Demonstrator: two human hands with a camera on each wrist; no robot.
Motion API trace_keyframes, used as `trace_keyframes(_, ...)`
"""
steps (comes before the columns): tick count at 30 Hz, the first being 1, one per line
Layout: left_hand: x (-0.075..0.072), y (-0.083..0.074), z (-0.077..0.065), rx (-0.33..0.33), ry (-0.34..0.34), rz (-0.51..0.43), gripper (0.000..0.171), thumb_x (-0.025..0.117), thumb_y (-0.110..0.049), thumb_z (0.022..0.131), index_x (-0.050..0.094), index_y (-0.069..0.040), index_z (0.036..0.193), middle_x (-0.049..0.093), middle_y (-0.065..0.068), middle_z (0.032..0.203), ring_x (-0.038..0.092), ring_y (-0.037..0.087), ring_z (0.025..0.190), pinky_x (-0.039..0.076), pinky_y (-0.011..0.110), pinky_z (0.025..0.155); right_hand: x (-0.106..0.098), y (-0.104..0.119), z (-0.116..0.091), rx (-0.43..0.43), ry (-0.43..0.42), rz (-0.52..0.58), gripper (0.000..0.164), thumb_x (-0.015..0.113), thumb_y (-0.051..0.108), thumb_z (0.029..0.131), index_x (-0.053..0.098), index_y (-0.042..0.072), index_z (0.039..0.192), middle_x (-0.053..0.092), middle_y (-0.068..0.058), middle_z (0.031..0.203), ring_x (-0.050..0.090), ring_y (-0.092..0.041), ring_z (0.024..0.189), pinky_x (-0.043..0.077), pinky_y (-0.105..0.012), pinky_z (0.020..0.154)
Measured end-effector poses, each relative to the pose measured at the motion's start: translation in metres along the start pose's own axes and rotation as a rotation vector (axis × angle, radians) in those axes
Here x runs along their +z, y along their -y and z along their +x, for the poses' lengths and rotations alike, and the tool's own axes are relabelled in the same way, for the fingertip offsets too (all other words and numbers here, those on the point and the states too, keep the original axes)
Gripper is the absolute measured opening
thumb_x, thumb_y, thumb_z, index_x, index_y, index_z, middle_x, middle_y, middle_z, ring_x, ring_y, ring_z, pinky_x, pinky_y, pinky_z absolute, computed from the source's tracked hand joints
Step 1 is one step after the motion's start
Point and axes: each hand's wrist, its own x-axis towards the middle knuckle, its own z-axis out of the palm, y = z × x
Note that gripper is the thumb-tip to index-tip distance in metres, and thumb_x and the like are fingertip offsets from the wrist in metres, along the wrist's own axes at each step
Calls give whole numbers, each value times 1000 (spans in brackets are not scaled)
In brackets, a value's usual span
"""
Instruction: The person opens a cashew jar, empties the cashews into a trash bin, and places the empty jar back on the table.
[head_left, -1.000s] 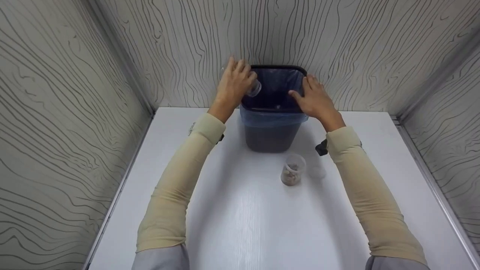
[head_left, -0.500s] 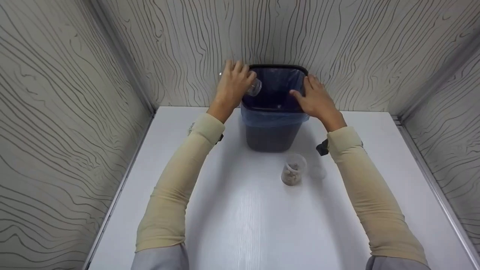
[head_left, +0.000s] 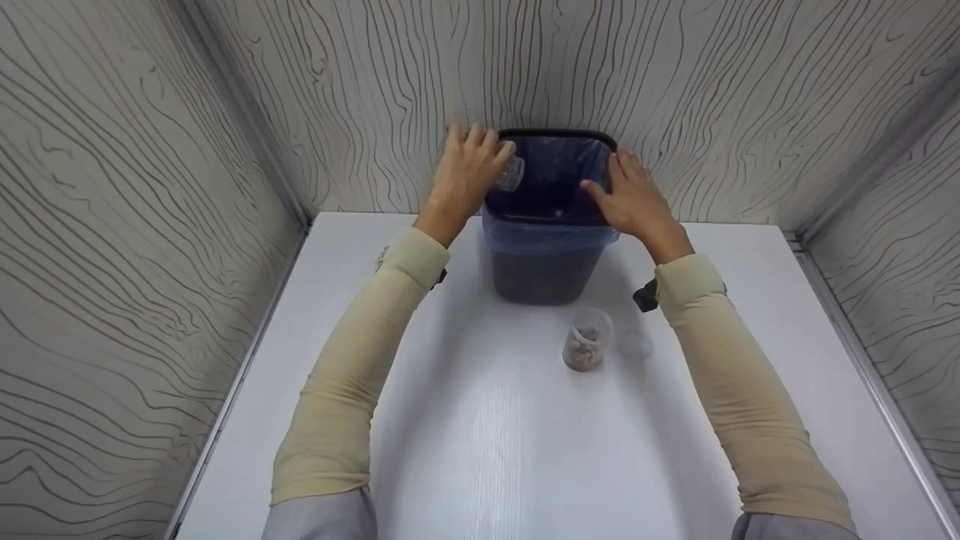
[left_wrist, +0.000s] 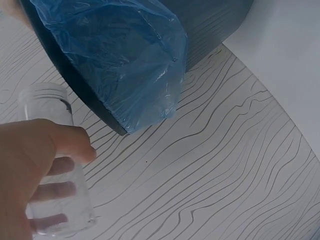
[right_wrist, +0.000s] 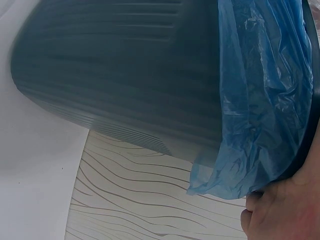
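Observation:
My left hand (head_left: 466, 169) grips a clear plastic jar (left_wrist: 62, 192) by its side, fingers on one face and thumb on the other. The jar lies tilted, with its open threaded mouth over the left rim of the trash can (head_left: 540, 274); its wall is see-through and no contents show. At the opposite rim, my right hand (head_left: 634, 195) holds the can's edge, thumb reaching over the opening and fingers curled on the outside. A blue bag (right_wrist: 265, 100) lines the can and folds down over its rim.
In front of the can, a clear cup (head_left: 585, 345) with small pale and brownish pieces stands on the white table (head_left: 495, 450). A clear round lid (head_left: 636, 345) lies to its right. Wood-patterned panels (head_left: 360, 97) rise behind and on both sides.
My left hand has rolled slightly, its fingertips a little lower, and the jar's mouth has turned slightly with it. The right hand, trash can and cup keep their places.

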Motion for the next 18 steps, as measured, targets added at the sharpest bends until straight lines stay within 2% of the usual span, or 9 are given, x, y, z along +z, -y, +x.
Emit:
trace_keyframes(7,4,-1,-2,-29,-65,-53,45,66,-35,105,46,-17,141,60,9,133,59,31,126,50,50,109,2,0,0,-12,-14,4,92,28,63,111,3,-7,167,-2,-29,177,-4,-44,166,-2,-56,134)
trace_keyframes(11,5,-2,-2,-38,-92,-55,39,64,-28,105,47,-16,139,62,9,130,60,31,123,52,48,105,2,0,0,-16,-19,2,93,28,63,111,4,-7,167,-1,-29,177,-4,-45,165,-1,-56,134)
trace_keyframes(18,6,-2,-3,-28,-84,-91,41,62,-18,105,46,-14,142,64,13,130,62,32,123,54,47,102,2,-1,0,-18,-22,1,91,29,61,112,5,-7,167,0,-30,176,-3,-46,165,0,-56,134)
